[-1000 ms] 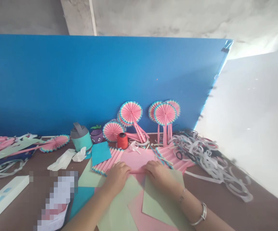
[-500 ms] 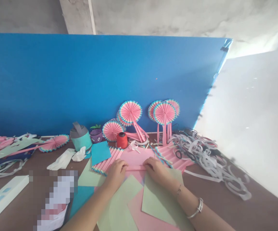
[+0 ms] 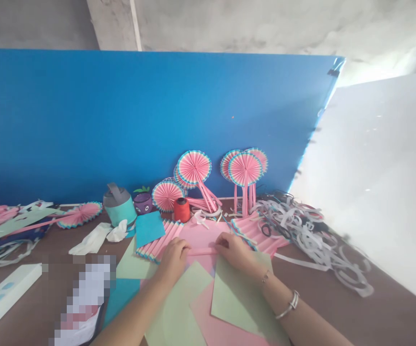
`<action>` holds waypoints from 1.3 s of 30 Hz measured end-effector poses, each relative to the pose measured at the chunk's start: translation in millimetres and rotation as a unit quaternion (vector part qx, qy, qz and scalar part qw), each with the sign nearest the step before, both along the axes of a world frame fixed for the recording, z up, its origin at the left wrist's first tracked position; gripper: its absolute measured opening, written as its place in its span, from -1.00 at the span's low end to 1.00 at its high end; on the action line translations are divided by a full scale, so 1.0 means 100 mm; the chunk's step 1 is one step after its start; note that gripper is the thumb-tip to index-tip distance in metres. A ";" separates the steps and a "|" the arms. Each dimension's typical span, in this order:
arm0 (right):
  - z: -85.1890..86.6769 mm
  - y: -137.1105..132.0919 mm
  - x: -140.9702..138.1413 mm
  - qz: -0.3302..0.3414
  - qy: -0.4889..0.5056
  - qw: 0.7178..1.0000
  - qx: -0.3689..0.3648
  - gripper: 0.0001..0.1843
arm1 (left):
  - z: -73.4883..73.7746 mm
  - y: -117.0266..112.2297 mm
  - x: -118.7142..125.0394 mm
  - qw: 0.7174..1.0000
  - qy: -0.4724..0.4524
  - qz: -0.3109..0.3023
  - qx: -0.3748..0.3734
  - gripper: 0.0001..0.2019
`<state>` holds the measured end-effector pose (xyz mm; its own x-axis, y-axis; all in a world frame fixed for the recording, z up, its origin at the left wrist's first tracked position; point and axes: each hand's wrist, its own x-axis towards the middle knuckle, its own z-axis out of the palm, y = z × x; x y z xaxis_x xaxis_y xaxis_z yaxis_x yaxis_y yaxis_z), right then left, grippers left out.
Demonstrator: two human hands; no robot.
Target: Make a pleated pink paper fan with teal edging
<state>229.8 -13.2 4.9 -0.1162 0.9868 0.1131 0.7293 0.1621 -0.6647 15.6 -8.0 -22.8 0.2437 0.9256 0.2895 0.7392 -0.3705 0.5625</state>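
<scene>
A pink sheet of paper (image 3: 204,235) lies in front of me, with a narrow folded strip along its near edge. My left hand (image 3: 175,253) pinches the left end of that fold, and my right hand (image 3: 231,247) pinches the right end. Pleated pink paper with blue edging (image 3: 157,242) rests beside my left hand. More pleated pink paper (image 3: 254,230) lies just beyond my right hand. Beneath my wrists spread pale green sheets (image 3: 244,293) and another pink sheet (image 3: 208,312). A blue paper square (image 3: 150,228) sits to the left.
Round pink paper fans (image 3: 194,167) lean on the blue partition (image 3: 85,120). A red thread spool (image 3: 182,210), purple pot (image 3: 143,203) and teal cup (image 3: 119,209) stand at the back. Tangled white strips (image 3: 305,235) heap up on the right. Crumpled tissue (image 3: 92,239) lies left.
Both hands stay on the folded edge, nearly still. My right hand's fingers have lifted slightly, and the view has shifted a little.
</scene>
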 end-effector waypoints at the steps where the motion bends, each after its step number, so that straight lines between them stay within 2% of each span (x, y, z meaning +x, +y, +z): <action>1: 0.00 -0.01 0.00 0.000 -0.002 1.000 0.001 -0.87 | 0.00 0.00 0.00 1.000 0.002 -0.001 0.001 -0.79; 7: 0.04 -0.04 -0.02 0.005 -0.022 1.000 0.008 -0.87 | 0.04 -0.02 0.01 1.000 0.014 0.001 0.004 -0.77; 14: 0.05 -0.07 -0.06 0.023 -0.105 0.993 0.041 -0.81 | 0.08 -0.04 0.02 0.999 0.046 0.005 0.006 -0.77; 18: 0.08 -0.12 -0.09 0.028 -0.134 0.989 0.045 -0.79 | 0.13 -0.10 0.04 0.993 0.105 0.021 0.055 -0.71; 20: 0.08 -0.13 -0.10 0.032 -0.142 0.988 0.044 -0.78 | 0.15 -0.16 0.08 0.986 0.140 -0.012 0.093 -0.65; 23: 0.05 -0.11 -0.10 0.038 -0.149 0.987 0.047 -0.76 | 0.15 -0.28 0.18 0.972 0.174 -0.100 0.119 -0.57; 25: 0.02 -0.09 -0.10 0.041 -0.157 0.985 0.052 -0.75 | 0.14 -0.36 0.25 0.962 0.214 -0.113 0.127 -0.57; 29: -0.01 -0.07 -0.09 0.039 -0.177 0.982 0.059 -0.76 | 0.08 -0.44 0.33 0.952 0.260 -0.093 0.131 -0.65; 34: 0.02 -0.09 -0.09 0.045 -0.196 0.978 0.057 -0.75 | 0.00 -0.44 0.33 0.953 0.262 -0.089 0.122 -0.63; 39: 0.01 -0.08 -0.08 0.045 -0.215 0.974 0.048 -0.77 | 0.04 -0.45 0.29 0.950 0.292 -0.055 0.096 -0.64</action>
